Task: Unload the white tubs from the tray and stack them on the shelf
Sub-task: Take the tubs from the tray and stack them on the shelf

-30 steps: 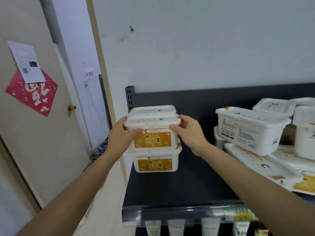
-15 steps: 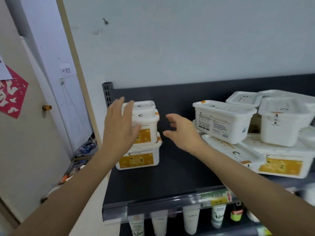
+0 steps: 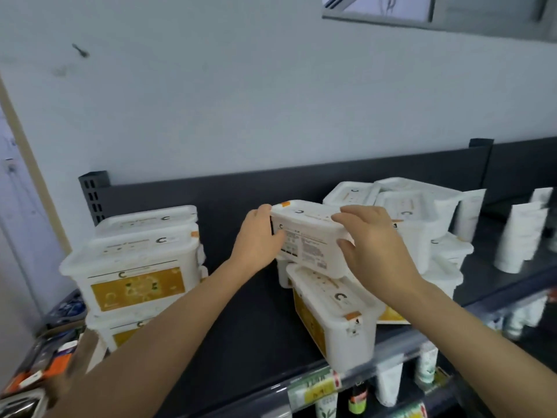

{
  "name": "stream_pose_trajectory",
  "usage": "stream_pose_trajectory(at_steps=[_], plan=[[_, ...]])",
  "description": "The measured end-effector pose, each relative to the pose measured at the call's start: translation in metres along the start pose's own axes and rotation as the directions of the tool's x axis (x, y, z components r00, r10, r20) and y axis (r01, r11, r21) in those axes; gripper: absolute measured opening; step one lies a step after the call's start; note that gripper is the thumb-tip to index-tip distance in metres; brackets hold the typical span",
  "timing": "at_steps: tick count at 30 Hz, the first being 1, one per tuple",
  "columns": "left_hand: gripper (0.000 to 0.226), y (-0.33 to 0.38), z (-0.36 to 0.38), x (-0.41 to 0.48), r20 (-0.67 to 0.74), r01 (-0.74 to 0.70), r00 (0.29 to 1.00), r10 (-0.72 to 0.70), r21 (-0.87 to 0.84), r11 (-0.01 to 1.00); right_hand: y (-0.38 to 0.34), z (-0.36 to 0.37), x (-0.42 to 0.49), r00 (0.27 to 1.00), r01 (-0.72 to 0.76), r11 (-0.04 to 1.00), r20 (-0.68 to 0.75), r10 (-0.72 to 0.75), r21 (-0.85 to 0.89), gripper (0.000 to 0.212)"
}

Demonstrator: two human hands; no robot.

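At left, a stack of white plastic tubs with yellow labels [image 3: 135, 267] stood on the dark grey metal shelf [image 3: 241, 342]. At centre, the left hand [image 3: 259, 239] gripped the left end, and the right hand [image 3: 373, 245] the right end, of a white rectangular lidded tub [image 3: 307, 233], held over a tilted white tub with a yellow side label [image 3: 334, 315] near the shelf's front edge; whether the two touched could not be told. Further right lay a heap of further white tubs [image 3: 422, 212], then upright white squeeze tubes [image 3: 521, 236].
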State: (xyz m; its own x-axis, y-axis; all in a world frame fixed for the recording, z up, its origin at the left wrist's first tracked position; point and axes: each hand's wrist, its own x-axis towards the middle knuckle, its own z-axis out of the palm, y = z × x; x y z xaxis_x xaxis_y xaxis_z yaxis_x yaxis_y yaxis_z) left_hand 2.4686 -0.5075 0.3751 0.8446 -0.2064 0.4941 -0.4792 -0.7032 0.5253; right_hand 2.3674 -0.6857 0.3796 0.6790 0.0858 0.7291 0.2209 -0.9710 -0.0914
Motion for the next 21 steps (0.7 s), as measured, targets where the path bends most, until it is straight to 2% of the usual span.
stream_pose_trajectory(at_steps=[2, 5, 9, 11, 12, 14, 16, 19, 20, 21], plan=[[0.043, 0.000, 0.011, 0.007, 0.044, 0.064, 0.997, -0.059, -0.126, 0.990, 0.016, -0.001, 0.005, 0.995, 0.031, 0.989, 0.098, -0.016, -0.148, 0.042], [0.042, 0.003, 0.017, 0.010, 0.074, 0.107, 0.993, -0.089, -0.289, 0.951, 0.035, -0.001, 0.021, 0.979, 0.119, 0.957, 0.194, -0.067, -0.266, 0.029], [0.040, 0.004, 0.013, 0.014, 0.103, 0.196, 0.980, -0.167, -0.427, 0.883, 0.023, -0.010, 0.036, 0.944, 0.261, 0.942, 0.258, -0.204, -0.209, 0.007], [0.034, 0.004, 0.012, 0.010, 0.100, 0.160, 0.987, -0.129, -0.449, 0.879, 0.006, -0.015, 0.039, 0.888, 0.368, 0.918, 0.346, -0.301, -0.146, 0.022], [0.031, 0.003, 0.010, 0.008, 0.094, 0.142, 0.989, -0.111, -0.464, 0.874, -0.001, -0.017, 0.044, 0.853, 0.403, 0.913, 0.386, -0.351, -0.061, 0.025], [0.028, 0.001, 0.005, 0.000, 0.094, 0.152, 0.988, -0.121, -0.506, 0.849, -0.007, -0.020, 0.062, 0.804, 0.324, 0.926, 0.458, -0.378, 0.195, 0.025], [0.032, -0.003, -0.001, -0.007, 0.093, 0.175, 0.984, -0.149, -0.557, 0.812, 0.006, -0.015, 0.093, 0.837, 0.176, 0.925, 0.443, -0.321, 0.337, 0.024], [0.026, 0.000, -0.009, -0.020, 0.131, 0.192, 0.981, -0.141, -0.655, 0.731, 0.028, 0.006, 0.138, 0.833, 0.132, 0.971, 0.508, -0.217, 0.198, 0.029], [0.026, 0.002, -0.011, -0.024, 0.153, 0.188, 0.981, -0.116, -0.650, 0.736, 0.030, 0.017, 0.147, 0.811, 0.152, 0.976, 0.545, -0.212, 0.155, 0.031], [0.031, 0.004, -0.012, -0.028, 0.175, 0.172, 0.981, -0.083, -0.594, 0.786, 0.029, 0.029, 0.153, 0.782, 0.179, 0.977, 0.587, -0.211, 0.114, 0.033]])
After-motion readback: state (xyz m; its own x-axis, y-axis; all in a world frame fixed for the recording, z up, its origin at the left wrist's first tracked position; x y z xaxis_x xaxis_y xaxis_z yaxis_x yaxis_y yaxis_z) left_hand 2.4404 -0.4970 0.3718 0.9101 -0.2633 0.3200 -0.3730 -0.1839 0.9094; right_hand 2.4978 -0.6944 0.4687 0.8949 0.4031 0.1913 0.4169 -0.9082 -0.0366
